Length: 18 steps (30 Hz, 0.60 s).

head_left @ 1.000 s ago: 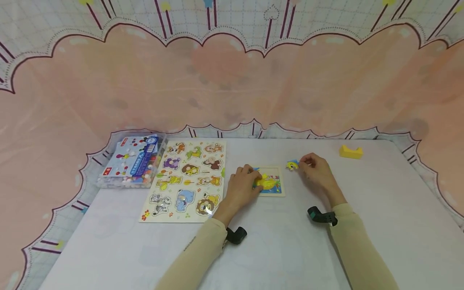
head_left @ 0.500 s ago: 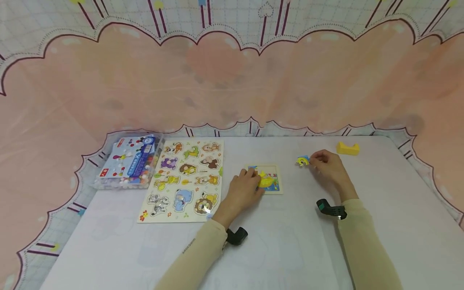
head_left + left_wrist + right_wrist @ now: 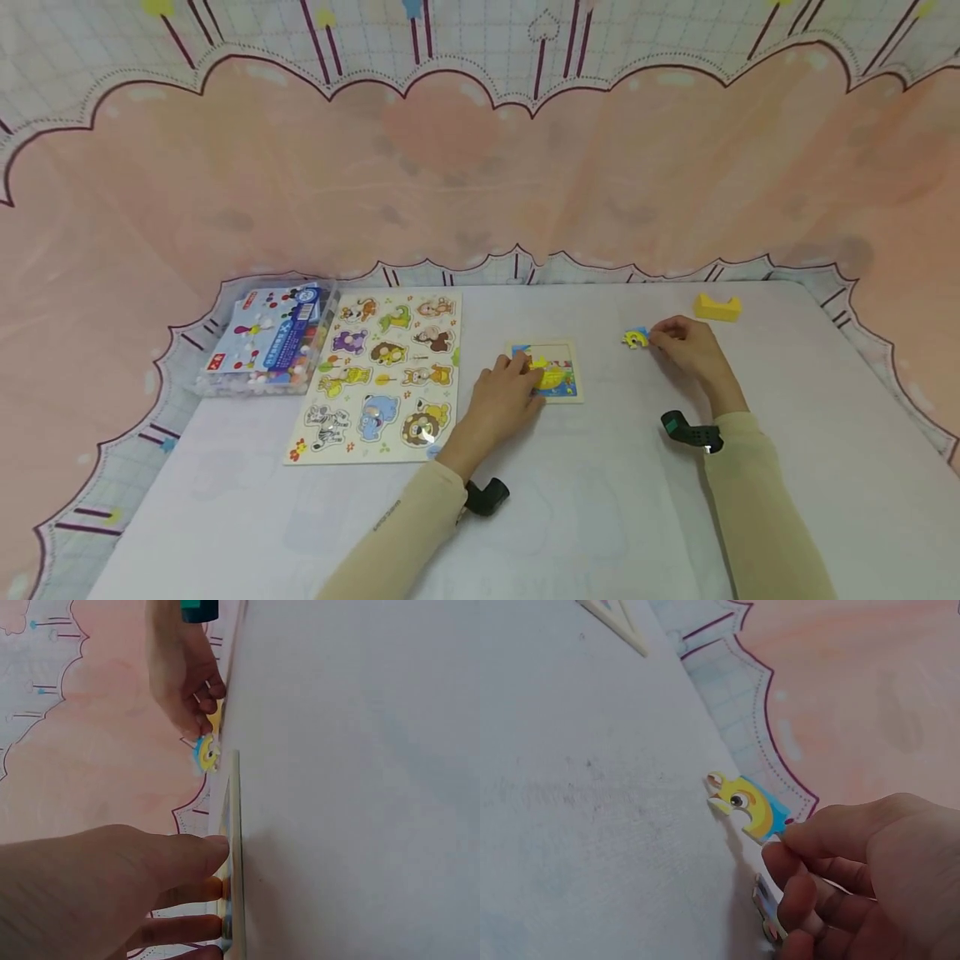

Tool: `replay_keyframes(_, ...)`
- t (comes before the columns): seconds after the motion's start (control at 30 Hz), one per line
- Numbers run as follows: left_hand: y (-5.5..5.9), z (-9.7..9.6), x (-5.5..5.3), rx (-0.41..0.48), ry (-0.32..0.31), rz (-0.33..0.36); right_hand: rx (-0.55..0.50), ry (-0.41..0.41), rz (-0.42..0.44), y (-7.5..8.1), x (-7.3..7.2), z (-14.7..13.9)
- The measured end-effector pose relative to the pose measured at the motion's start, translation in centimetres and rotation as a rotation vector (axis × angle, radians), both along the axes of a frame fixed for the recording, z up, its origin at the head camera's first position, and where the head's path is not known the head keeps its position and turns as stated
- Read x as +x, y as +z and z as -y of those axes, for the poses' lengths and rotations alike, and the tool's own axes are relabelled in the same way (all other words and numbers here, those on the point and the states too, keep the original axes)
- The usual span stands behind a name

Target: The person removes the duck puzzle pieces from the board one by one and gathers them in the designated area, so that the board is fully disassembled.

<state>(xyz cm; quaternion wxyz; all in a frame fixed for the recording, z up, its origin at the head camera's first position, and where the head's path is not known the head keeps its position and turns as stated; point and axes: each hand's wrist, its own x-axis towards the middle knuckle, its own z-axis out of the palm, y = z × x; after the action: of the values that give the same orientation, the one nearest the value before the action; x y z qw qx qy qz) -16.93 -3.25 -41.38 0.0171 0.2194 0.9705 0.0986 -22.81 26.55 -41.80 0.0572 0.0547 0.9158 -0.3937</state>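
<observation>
Well off tray rim, R grip pinches puzzle pc by edge.

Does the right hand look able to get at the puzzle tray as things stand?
Probably yes: the right hand, pinching a puzzle piece, has nothing visible between it and the right side of the puzzle tray. The left hand covers the tray's left part, so that side looks less reachable.

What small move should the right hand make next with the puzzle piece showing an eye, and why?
Probably bring the puzzle piece in the right hand over the upper part of the wooden frame: that part looks pale, perhaps unfilled, the piece's yellow and blue match the picture below, and the left hand rests on the frame.
</observation>
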Motion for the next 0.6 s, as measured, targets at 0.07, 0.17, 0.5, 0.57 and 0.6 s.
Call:
replay_keyframes(0.07,-0.3,-0.1,0.1,-0.001,-0.002,-0.003,0.007,-0.007,0.004,0.0,0.0,0.0)
replay_keyframes(0.17,-0.8,-0.3,0.3,0.010,0.000,-0.030,0.023,-0.013,0.021,-0.1,0.0,-0.1)
replay_keyframes(0.5,-2.9,-0.4,1.3,0.184,-0.044,-0.145,0.063,0.026,0.062,0.1,0.2,-0.5)
replay_keyframes(0.57,-3.2,-0.3,1.4,0.228,-0.049,-0.156,0.067,0.036,0.061,0.1,0.1,-0.4)
replay_keyframes(0.6,-3.3,-0.3,1.5,0.247,-0.053,-0.158,0.072,0.041,0.060,0.1,0.1,-0.4)
